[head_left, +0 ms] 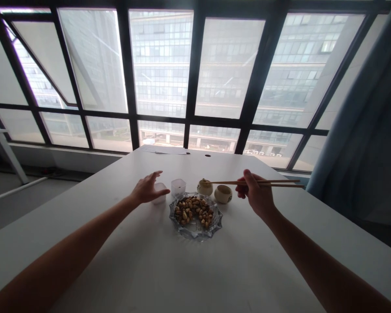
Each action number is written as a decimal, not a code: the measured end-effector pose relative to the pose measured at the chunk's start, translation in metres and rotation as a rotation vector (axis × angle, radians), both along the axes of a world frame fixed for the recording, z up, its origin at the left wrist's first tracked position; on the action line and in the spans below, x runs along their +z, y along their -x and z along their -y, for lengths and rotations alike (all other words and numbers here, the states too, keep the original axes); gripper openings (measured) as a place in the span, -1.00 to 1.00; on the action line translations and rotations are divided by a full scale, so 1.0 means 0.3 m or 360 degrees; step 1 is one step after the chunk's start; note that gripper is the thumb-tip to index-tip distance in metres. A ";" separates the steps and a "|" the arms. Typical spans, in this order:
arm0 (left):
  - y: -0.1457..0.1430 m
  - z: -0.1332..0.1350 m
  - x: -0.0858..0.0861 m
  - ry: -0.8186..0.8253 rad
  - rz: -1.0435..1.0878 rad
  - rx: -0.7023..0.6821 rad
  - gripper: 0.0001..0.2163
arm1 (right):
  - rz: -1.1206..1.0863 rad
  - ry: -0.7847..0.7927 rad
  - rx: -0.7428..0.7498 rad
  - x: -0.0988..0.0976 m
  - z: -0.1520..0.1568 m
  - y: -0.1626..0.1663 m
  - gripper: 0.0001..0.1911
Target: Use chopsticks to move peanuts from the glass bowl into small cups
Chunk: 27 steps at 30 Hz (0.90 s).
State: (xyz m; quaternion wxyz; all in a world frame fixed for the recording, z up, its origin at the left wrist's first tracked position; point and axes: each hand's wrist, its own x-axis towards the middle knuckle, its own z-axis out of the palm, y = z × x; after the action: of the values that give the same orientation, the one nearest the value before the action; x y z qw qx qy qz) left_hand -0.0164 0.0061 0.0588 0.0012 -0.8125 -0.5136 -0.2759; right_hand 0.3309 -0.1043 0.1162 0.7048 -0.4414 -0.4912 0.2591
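Observation:
A scalloped glass dish (215, 226) full of peanuts stands mid-table. My right hand (254, 194) grips a pair of wooden chopsticks (282, 183) held level, tips over a small cream cup (205, 187). A second cream cup (223, 194) stands beside my right hand. My left hand (146, 188) hovers with fingers stretched out over a small translucent plastic cup (160, 194). A second translucent cup (178, 187) stands just right of it.
The white table (143, 265) runs up to a wall of large windows with dark frames. Its far edge carries a sheet of paper (164, 150) and a small dark hole (207, 155). A blue curtain (368, 143) hangs at the right.

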 end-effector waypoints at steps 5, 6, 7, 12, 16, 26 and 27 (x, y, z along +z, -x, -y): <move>-0.202 -0.031 0.121 0.0062 -0.0155 -0.0131 -0.26 | -0.0045 -0.0055 -0.0124 -0.002 -0.026 -0.064 -0.46; -0.263 -0.038 0.134 0.0114 -0.0230 -0.0183 -0.25 | -0.0047 -0.0060 -0.0147 -0.002 -0.030 -0.075 -0.47; -0.324 -0.045 0.144 0.0181 -0.0310 -0.0213 -0.22 | -0.0046 -0.0066 -0.0169 -0.003 -0.033 -0.086 -0.47; -0.565 -0.101 0.153 0.0524 -0.0609 -0.0292 -0.09 | -0.0033 -0.0100 -0.0227 -0.001 -0.045 -0.130 -0.49; -0.646 -0.142 0.127 0.0694 -0.0669 -0.0298 -0.21 | -0.0033 -0.0090 -0.0248 0.000 -0.050 -0.150 -0.49; -0.625 -0.132 0.117 -0.0083 -0.0572 -0.0530 -0.24 | 0.0025 -0.0129 -0.0272 0.012 -0.037 -0.148 -0.49; -0.623 -0.131 0.121 -0.0041 -0.0547 -0.0518 -0.24 | 0.0025 -0.0132 -0.0273 0.012 -0.036 -0.150 -0.50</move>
State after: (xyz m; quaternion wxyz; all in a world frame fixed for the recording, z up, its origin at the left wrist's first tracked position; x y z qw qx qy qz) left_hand 0.1704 0.0455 0.0950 0.0546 -0.9195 -0.3645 -0.1365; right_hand 0.3759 -0.0936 0.1198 0.7382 -0.4544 -0.4672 0.1738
